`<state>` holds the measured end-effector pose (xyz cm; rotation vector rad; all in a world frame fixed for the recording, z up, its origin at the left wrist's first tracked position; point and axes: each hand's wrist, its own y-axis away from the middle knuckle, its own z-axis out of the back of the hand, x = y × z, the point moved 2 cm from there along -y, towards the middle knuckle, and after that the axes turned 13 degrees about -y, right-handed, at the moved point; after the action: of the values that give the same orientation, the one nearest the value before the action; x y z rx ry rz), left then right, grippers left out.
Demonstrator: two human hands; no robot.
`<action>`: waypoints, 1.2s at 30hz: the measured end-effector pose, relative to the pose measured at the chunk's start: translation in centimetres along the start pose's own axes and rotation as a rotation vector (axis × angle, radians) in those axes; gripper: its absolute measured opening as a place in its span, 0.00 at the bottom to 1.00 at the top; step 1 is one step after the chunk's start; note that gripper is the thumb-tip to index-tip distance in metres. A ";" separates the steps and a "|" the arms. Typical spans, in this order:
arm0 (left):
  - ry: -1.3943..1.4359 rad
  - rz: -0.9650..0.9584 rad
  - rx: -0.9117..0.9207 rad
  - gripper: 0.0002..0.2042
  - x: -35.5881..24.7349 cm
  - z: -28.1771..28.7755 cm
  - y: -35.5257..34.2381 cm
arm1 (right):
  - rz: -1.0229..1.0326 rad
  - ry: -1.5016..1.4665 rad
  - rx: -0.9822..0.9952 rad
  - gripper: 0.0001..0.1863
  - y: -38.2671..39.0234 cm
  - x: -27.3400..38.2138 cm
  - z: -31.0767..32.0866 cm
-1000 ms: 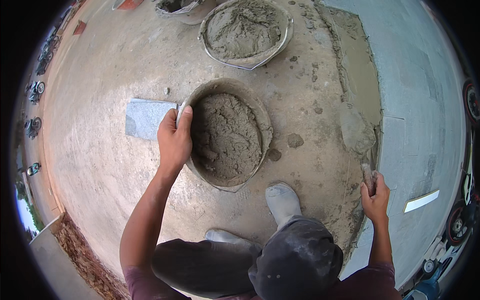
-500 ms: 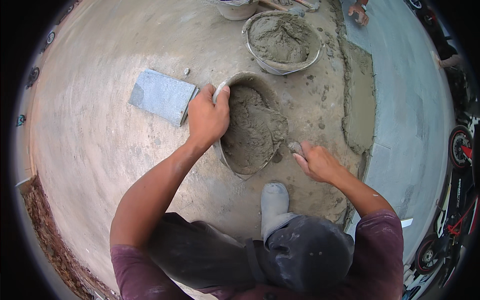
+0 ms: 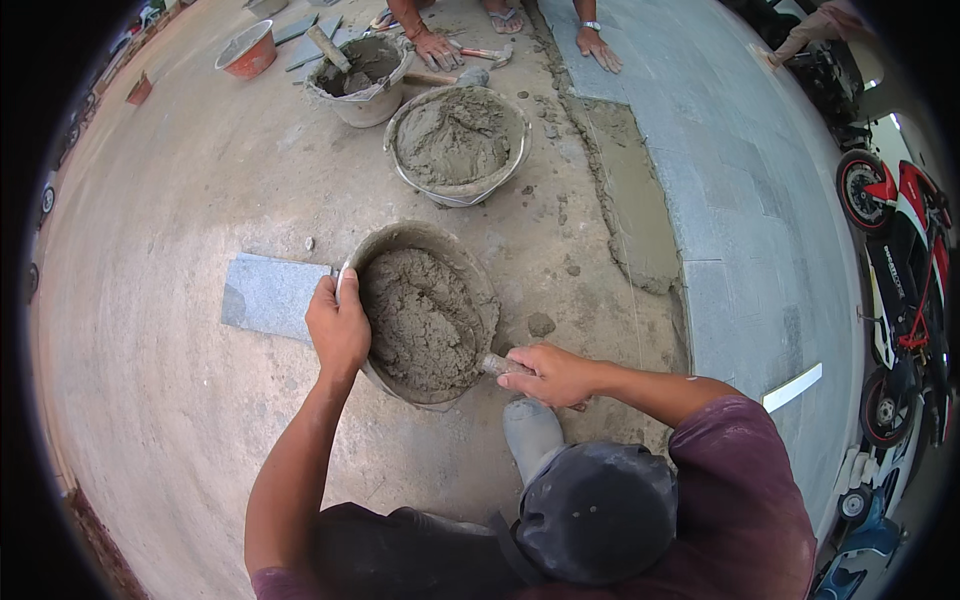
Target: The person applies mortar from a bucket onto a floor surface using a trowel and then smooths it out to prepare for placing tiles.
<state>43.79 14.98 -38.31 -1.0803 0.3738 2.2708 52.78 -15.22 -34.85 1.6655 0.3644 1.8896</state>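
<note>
My left hand point(image 3: 338, 325) is closed on the left rim of a bucket point(image 3: 385, 240) that holds grey wet mortar point(image 3: 425, 320). Thumb and fingers pinch the wall from both sides. At the bucket's near right rim, my right hand point(image 3: 553, 376) wraps round the short, mortar-caked handle of a trowel point(image 3: 497, 364). Its blade is hidden, so I go by the handle. Beside my left hand lies a grey slab tile point(image 3: 268, 293), partly covered by that hand. My grey boot point(image 3: 532, 435) stands close to the bucket's near side.
Beyond stand a heaped mortar bucket point(image 3: 455, 135) and another bucket point(image 3: 365, 107) with a handle sticking out. A co-worker's hands point(image 3: 437, 49) rest near a hammer point(image 3: 482, 53) and on the grey tiles point(image 3: 725, 230). A mortar strip point(image 3: 635, 200) borders the tiling; motorcycles point(image 3: 900, 280) stand far right.
My view has shifted, showing more of the far area. My right hand with the trowel has come to the bucket's near right rim. The mortar's surface looks reshaped; my left hand keeps its hold.
</note>
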 end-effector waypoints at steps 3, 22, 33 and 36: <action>-0.010 -0.041 -0.004 0.23 0.2 0.3 0.1 | 0.042 -0.015 -0.053 0.21 1.1 0.3 0.0; 0.184 0.086 0.172 0.19 1.4 1.0 -0.5 | -0.099 -0.226 -0.743 0.22 18.4 -8.9 4.1; 0.127 0.046 0.200 0.19 0.0 -0.2 -1.0 | -0.367 0.297 -1.346 0.19 20.5 -19.9 5.9; 0.110 0.033 0.200 0.19 0.4 0.1 -0.9 | -0.417 0.316 -1.361 0.21 20.2 -20.7 5.1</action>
<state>44.02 15.90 -38.55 -1.1039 0.6537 2.1543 53.70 -44.25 -39.29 0.3425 -0.3924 1.4322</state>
